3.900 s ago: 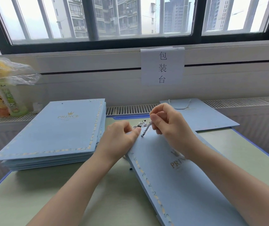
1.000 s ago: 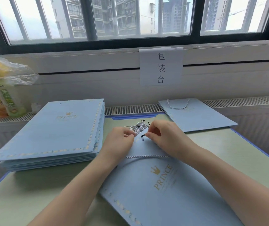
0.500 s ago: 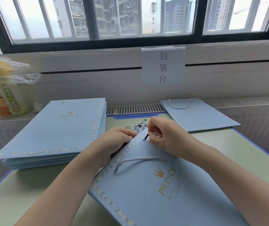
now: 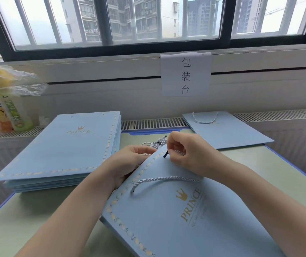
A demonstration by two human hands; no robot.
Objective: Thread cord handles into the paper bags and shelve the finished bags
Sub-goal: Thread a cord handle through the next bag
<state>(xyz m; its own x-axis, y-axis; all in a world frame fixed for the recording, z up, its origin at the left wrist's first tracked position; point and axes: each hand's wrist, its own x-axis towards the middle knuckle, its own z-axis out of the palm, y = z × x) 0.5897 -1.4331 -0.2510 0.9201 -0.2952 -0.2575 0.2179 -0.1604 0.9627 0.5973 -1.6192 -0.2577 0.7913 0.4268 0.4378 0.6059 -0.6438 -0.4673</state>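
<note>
- I work on the blue paper bag, which lies flat on the green table, turned askew so its top corner points toward me.
- My right hand pinches the dark tip of the cord between thumb and forefinger at the bag's top edge, probably aiming at a punched hole there; the hole itself is hidden.
- My left hand curls under that same edge, fingers closed on the paper, lifting it so the tip can pass.
- One cord handle already loops across the bag's face.
- Spare cords lie just beyond the bag.
- The unthreaded stack lies left of the bag, a finished bag beyond it to the right.
</note>
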